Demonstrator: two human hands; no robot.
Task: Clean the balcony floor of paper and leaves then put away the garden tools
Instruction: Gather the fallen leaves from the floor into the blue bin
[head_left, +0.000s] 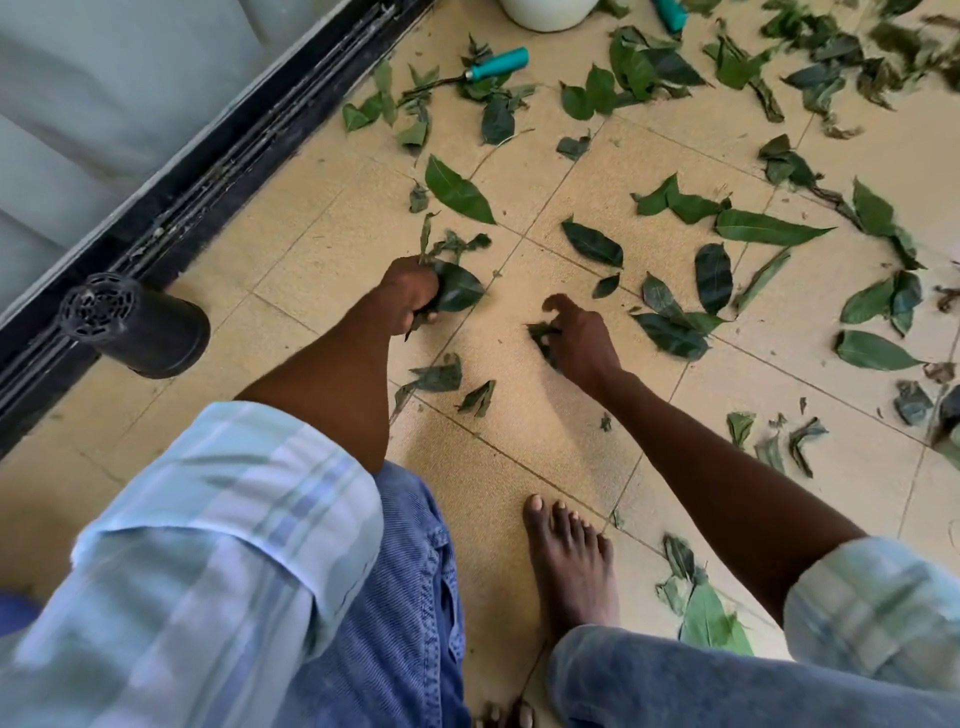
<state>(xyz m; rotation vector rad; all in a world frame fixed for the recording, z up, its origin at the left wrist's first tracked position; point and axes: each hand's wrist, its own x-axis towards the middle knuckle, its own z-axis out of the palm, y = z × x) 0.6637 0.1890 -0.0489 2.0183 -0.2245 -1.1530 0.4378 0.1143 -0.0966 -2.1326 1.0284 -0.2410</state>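
My left hand (410, 293) grips a leaf bunch (457, 291); right hand (576, 338) fingers curl, pinching a scrap (540, 330). Overfilling my left could spill leaves back onto the floor (519, 415).

Premises: a balcony of a private dwelling. Flooring consists of beige square ceramic tiles (322, 249) with visible grout lines. A black metal sliding-door track (208, 156) runs along the left edge, with pale grey-green curtain fabric (78, 104) behind it. Domestic gardening evidence noted: scattered green cut leaves (748, 228) across the tiles, a black plastic plant pot (137, 325) lying on its side beside the track, a teal-handled garden tool (496, 65), and the base of a white round container (548, 13). The occupant is barefoot.
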